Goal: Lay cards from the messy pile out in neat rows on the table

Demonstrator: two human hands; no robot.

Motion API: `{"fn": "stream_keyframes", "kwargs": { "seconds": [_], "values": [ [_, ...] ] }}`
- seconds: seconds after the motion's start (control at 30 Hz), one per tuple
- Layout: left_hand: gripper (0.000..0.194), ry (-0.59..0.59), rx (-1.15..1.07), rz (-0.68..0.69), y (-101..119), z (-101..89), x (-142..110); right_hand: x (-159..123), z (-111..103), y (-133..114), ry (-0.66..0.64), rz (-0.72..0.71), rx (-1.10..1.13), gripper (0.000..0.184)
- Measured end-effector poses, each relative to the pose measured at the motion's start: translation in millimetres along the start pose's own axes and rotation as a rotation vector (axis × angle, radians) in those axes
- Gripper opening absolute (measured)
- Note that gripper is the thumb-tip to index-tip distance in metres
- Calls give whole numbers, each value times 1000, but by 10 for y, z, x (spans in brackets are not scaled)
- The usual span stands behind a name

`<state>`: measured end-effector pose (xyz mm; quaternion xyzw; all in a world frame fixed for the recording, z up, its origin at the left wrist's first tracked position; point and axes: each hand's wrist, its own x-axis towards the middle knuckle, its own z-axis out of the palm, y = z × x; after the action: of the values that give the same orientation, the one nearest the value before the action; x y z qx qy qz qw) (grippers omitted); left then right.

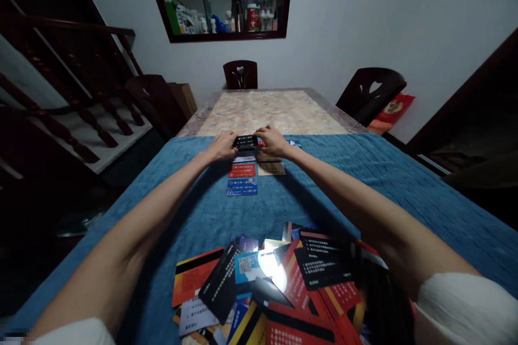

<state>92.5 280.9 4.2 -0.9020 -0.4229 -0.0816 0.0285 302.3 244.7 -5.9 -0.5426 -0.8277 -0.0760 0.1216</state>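
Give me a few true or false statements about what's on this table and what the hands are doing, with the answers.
1. Both hands hold one black card between them. True; left hand, right hand.
2. The cloth under the cards is red. False; it is blue.
3. A jumbled pile of cards lies at the near edge. True.
4. The card row below the hands ends nearest the camera in a black card. False; a blue one.
5. Chairs stand around the table. True.

Bare forearms, white short sleeves at upper arms; left hand (222, 146), right hand (274, 141) ungloved, no rings visible.
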Motion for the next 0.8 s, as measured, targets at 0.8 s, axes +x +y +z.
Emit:
{"fn": "stream_keyframes", "kwargs": {
  "seconds": [0.8],
  "values": [
    [35, -163, -57, -84, -243, 249, 410, 392, 343, 87, -196, 143, -33, 45]
  ]
}}
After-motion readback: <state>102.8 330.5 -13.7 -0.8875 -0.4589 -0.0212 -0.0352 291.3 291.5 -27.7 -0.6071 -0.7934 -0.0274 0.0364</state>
